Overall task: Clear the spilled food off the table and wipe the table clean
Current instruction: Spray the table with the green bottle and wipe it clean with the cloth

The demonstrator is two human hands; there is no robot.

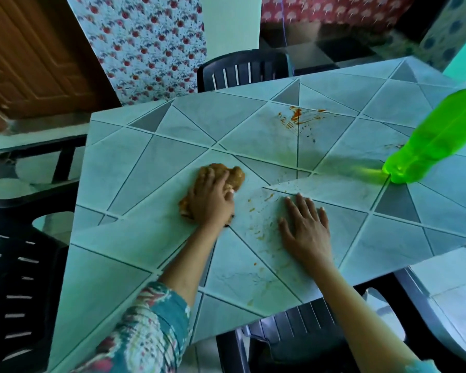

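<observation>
Nearest, under the table (145,238) edge and below the right wrist, sits a dark slatted chair (301,327); the patterned sleeve (145,324) covers the left forearm; the right hand (306,230) lies flat on the tiled top, its fingers (293,208) straight, spread and holding nothing; just left of its thumb, in the gap between the two hands, thin orange smears (261,232) streak the surface; the left hand (210,200) bears down on a stained wad (221,173), fingers bent over its top and thumb tucked against its right side, so it grasps the wad (cloth or paper, hard to tell); the wad is orange-brown and pokes out beyond the left fingertips and to their right; well to the right of the right fingertips a green bottle (436,138) stands on the table; farther out, beyond the fingertips of both hands, a patch of orange sauce splatter (297,118) marks the tiles; past the far edge stands another dark chair (242,70), with a floral curtain (151,44) and a brown door (30,55) to its left.
</observation>
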